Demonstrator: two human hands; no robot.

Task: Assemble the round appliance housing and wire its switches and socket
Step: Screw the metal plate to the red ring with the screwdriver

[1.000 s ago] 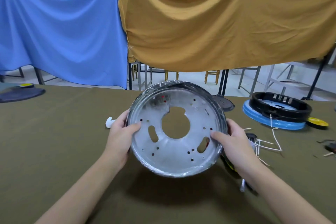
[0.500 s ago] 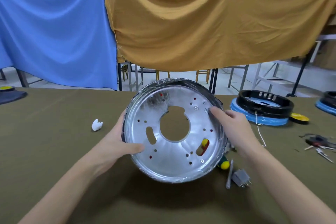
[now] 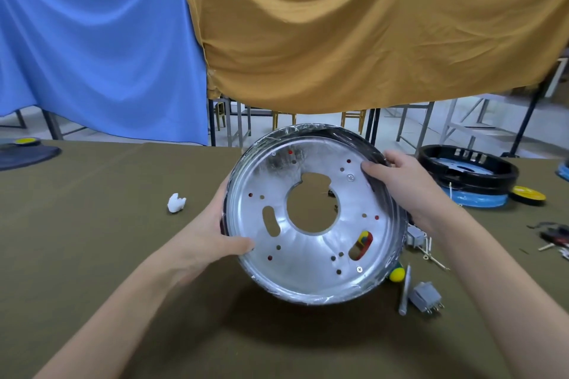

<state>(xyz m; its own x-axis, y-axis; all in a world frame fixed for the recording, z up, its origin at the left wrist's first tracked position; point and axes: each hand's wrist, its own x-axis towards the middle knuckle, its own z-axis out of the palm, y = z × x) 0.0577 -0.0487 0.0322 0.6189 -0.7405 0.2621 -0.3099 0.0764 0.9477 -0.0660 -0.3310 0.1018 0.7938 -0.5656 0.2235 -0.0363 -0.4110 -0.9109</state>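
I hold a round silver housing, wrapped in clear film, tilted up above the olive table so its holed metal base faces me. My left hand grips its left rim with the thumb on the inner face. My right hand grips the upper right rim, fingers curled over the edge. A grey switch with metal pins lies on the table at the lower right beside a screwdriver with a yellow end. Another grey part with white wires lies just behind the housing's right side.
A black ring on a blue base and a yellow disc stand at the right. A small white part lies left of the housing. Tools lie at the far right. Blue and mustard cloths hang behind the table.
My right hand has slid from the housing's right side up to its upper right rim, and the housing has turned a little in my hands. My left hand keeps its hold.
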